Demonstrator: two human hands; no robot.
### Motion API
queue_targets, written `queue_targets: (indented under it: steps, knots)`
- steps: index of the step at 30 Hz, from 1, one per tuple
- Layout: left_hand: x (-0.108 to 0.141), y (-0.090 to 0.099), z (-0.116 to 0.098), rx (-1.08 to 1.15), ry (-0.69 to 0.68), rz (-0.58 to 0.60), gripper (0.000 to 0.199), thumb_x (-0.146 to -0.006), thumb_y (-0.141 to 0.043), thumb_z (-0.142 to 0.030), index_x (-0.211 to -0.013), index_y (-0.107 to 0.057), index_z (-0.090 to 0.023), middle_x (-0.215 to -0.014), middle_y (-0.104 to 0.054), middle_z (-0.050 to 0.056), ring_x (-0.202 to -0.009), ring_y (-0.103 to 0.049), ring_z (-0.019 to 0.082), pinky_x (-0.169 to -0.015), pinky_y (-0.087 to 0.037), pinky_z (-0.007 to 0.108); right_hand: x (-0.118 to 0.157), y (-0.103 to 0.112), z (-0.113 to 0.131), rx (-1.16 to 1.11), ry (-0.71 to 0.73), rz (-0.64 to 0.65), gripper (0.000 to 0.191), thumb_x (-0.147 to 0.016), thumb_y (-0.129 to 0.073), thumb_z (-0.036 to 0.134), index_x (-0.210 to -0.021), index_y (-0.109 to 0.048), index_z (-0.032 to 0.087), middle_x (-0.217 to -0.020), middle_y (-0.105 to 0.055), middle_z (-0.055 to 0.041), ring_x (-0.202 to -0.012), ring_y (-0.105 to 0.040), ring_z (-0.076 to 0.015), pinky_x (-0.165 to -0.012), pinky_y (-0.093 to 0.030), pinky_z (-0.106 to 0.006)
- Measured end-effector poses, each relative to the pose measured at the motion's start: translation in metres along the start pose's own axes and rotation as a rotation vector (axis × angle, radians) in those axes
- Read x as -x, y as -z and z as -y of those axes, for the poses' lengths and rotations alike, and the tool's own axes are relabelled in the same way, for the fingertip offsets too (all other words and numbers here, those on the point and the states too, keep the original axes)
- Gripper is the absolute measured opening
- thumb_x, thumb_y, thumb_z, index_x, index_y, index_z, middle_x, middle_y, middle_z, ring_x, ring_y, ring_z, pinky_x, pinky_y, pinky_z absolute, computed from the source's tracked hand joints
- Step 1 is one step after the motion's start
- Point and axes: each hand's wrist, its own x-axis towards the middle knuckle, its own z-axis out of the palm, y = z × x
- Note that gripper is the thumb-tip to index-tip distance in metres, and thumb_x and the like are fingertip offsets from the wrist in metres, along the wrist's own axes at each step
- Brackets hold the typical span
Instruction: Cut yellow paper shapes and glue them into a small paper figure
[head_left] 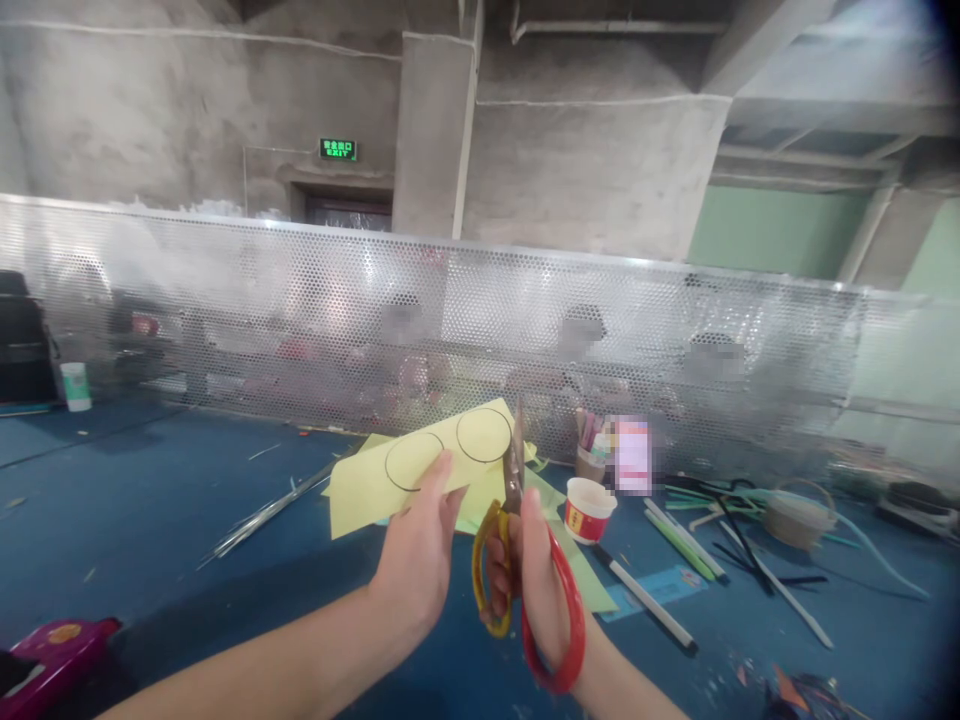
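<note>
My left hand (420,535) pinches a strip of yellow paper (360,495) by its lower edge, thumb on the front. Two circles are drawn on the strip in black line. Through the handles of a pair of scissors (514,470), one yellow and one red, go the fingers and thumb of my right hand (544,580). The blades point up and away, at the right end of the strip beside the right circle. Whether they are biting into the paper I cannot tell. More yellow sheets (592,575) lie on the table behind and below my hands.
On the blue table (247,590), a red-and-white paper cup (590,510) stands beside a lit phone (634,458). Markers (652,605), pipe cleaners (787,580) and a small basket (796,515) lie right. A purple tool (64,650) is at left. A perforated metal screen (337,310) runs behind.
</note>
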Motion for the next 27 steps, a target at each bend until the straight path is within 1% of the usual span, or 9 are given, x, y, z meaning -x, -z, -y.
queue_targets:
  steps: [2,5,9,13,17,20,23,25,27]
  knots:
    - [-0.002,0.002,0.001,0.006,-0.029,0.021,0.036,-0.079,-0.062,-0.038,-0.105,-0.064,-0.014,-0.107,-0.068,0.009,-0.106,-0.059,0.024,-0.1,-0.04,0.034,-0.001,0.001,0.0,0.018,0.001,-0.008,0.065,-0.069,-0.027,0.081,-0.05,-0.038,0.02,-0.033,-0.033,0.0082,-0.027,-0.032,-0.0051,-0.033,-0.032,-0.019]
    - [-0.003,0.004,0.003,0.004,-0.037,0.03,0.037,-0.079,-0.061,-0.039,-0.106,-0.064,-0.014,-0.106,-0.068,0.009,-0.107,-0.059,0.025,-0.101,-0.039,0.035,-0.001,0.002,0.0,0.048,-0.001,-0.021,0.065,-0.072,-0.025,0.08,-0.05,-0.037,0.02,-0.034,-0.032,0.0084,-0.027,-0.033,-0.0053,-0.033,-0.032,-0.019]
    - [-0.004,0.003,0.003,0.011,-0.049,0.012,0.038,-0.078,-0.063,-0.037,-0.106,-0.064,-0.012,-0.105,-0.069,0.01,-0.105,-0.06,0.024,-0.1,-0.041,0.034,0.001,0.003,0.003,0.097,0.005,-0.059,0.063,-0.072,-0.027,0.079,-0.05,-0.036,0.02,-0.034,-0.03,0.0086,-0.026,-0.033,-0.0064,-0.031,-0.032,-0.02]
    - [-0.004,0.002,0.002,0.003,-0.031,-0.018,0.039,-0.077,-0.064,-0.037,-0.104,-0.065,-0.01,-0.102,-0.069,0.011,-0.103,-0.061,0.025,-0.097,-0.043,0.033,0.004,0.005,0.005,0.179,0.091,-0.062,0.061,-0.073,-0.03,0.077,-0.05,-0.035,0.021,-0.036,-0.03,0.0086,-0.027,-0.031,-0.006,-0.03,-0.034,-0.02]
    - [-0.006,0.002,0.001,-0.009,-0.004,0.016,0.042,-0.078,-0.062,-0.04,-0.106,-0.064,-0.009,-0.1,-0.07,0.011,-0.104,-0.061,0.025,-0.098,-0.041,0.031,0.004,0.008,0.006,0.226,0.089,-0.075,0.061,-0.074,-0.031,0.076,-0.049,-0.033,0.021,-0.037,-0.03,0.0081,-0.026,-0.031,-0.0061,-0.03,-0.033,-0.021]
    - [-0.008,0.004,0.001,-0.031,-0.003,0.022,0.045,-0.078,-0.061,-0.042,-0.108,-0.063,-0.009,-0.105,-0.068,0.011,-0.107,-0.059,0.025,-0.102,-0.037,0.032,0.001,0.009,0.008,0.185,0.042,-0.054,0.061,-0.071,-0.033,0.079,-0.05,-0.035,0.021,-0.036,-0.032,0.0081,-0.028,-0.033,-0.0067,-0.032,-0.037,-0.022]
    - [-0.012,0.008,0.002,-0.054,-0.01,-0.033,0.047,-0.076,-0.064,-0.041,-0.113,-0.06,-0.012,-0.109,-0.067,0.01,-0.112,-0.056,0.025,-0.106,-0.032,0.033,-0.001,0.009,0.01,0.131,0.037,0.001,0.063,-0.067,-0.035,0.081,-0.05,-0.038,0.021,-0.036,-0.039,0.0067,-0.031,-0.038,-0.0074,-0.04,-0.042,-0.024]
    - [-0.014,0.011,0.003,-0.057,-0.042,-0.062,0.045,-0.076,-0.065,-0.037,-0.113,-0.061,-0.013,-0.108,-0.068,0.01,-0.114,-0.054,0.026,-0.106,-0.032,0.035,-0.002,0.009,0.011,0.118,0.058,0.042,0.064,-0.064,-0.036,0.083,-0.048,-0.039,0.02,-0.036,-0.044,0.0043,-0.034,-0.044,-0.0088,-0.044,-0.044,-0.024]
    - [-0.016,0.012,0.004,-0.051,-0.054,-0.06,0.04,-0.077,-0.064,-0.035,-0.109,-0.063,-0.012,-0.104,-0.069,0.011,-0.114,-0.054,0.026,-0.105,-0.034,0.036,-0.004,0.01,0.01,0.12,0.071,0.064,0.065,-0.061,-0.036,0.084,-0.046,-0.04,0.021,-0.039,-0.049,0.0013,-0.04,-0.051,-0.0123,-0.047,-0.045,-0.027]
